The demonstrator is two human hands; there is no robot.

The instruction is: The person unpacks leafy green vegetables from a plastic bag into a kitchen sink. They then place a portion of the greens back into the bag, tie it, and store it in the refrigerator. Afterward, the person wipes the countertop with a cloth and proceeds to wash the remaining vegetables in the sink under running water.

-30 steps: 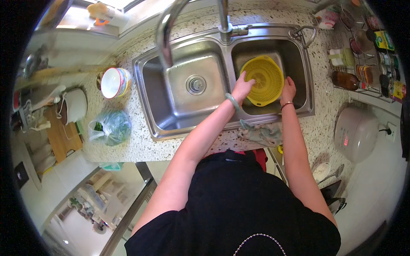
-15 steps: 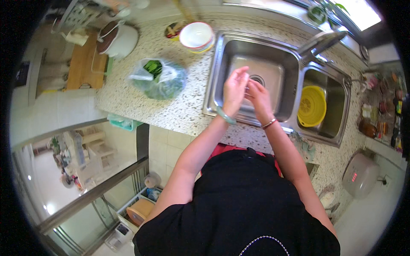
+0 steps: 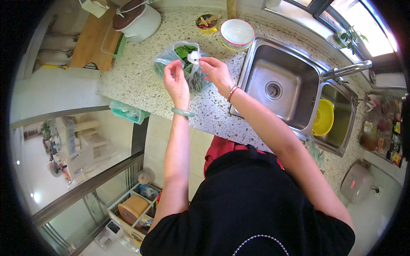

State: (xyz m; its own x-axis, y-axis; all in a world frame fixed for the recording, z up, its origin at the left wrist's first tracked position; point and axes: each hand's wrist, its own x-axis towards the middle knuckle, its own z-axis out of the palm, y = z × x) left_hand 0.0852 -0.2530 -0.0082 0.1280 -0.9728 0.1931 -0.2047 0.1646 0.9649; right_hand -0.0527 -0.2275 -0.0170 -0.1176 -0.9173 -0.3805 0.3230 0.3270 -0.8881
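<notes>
A clear plastic bag [image 3: 165, 56] of leafy greens [image 3: 184, 51] sits on the counter, its mouth partly open with leaves showing. My left hand [image 3: 177, 85] is over the near left side of the bag. Its fingers are loosely curved and apart from the thumb, with nothing visible between them. From the right, my right hand [image 3: 217, 75] reaches in, and its fingertips pinch at a whitish gathered part of the bag's edge. Part of the bag's near side is hidden by my hands.
Stacked bowls [image 3: 237, 33] and a small yellow-rimmed dish [image 3: 207, 23] stand behind the bag. To the right is a double steel sink [image 3: 279, 70] with a faucet [image 3: 348, 70] and a yellow strainer basket [image 3: 323, 117]. A lidded white pot [image 3: 139, 25] and wooden board [image 3: 94, 49] are at left.
Both hands have moved left from above the sink to the bag of greens. My right fingertips now meet the bag's edge. The whole view has shifted too.
</notes>
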